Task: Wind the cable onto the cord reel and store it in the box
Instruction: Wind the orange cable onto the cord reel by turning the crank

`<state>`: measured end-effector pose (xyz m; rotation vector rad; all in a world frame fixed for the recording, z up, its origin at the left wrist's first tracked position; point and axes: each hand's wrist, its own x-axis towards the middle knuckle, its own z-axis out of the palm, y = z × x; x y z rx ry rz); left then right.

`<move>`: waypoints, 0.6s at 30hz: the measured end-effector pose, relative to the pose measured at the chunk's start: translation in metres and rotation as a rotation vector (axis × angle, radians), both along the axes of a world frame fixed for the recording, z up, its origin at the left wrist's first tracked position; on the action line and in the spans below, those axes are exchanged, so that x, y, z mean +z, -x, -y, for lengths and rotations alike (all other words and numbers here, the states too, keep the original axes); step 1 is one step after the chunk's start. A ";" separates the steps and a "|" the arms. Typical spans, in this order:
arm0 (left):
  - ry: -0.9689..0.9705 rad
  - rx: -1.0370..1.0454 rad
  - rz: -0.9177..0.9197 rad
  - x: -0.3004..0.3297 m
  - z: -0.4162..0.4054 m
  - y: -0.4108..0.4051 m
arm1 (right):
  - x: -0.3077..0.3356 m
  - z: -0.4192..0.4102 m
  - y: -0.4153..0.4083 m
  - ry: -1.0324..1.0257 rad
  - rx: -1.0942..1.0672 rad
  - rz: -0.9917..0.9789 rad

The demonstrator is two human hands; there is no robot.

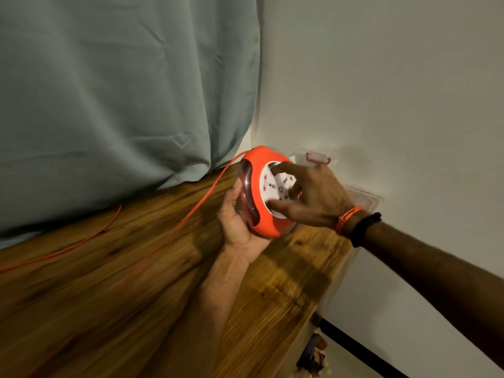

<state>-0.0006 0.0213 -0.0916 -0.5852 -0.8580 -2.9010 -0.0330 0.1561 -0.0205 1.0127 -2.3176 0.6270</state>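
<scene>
We see a grey curtain [122, 91] hanging down to a wooden table [109, 282]; a pale wall [395, 91] stands to the right; against it at the table's far corner sits a clear box [365, 197] with a red latch [317, 158], its contents hidden from us, perhaps nothing; over the table our left hand [236, 222] curls round the orange reel [261, 192] from below; our right hand [308, 195] has spread fingertips on its white socket face; the cable [191, 211] trails left from the reel across the table.
</scene>
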 end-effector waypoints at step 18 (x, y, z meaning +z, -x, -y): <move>0.065 0.098 0.064 0.002 0.000 -0.005 | 0.009 -0.011 -0.009 0.138 -0.141 0.225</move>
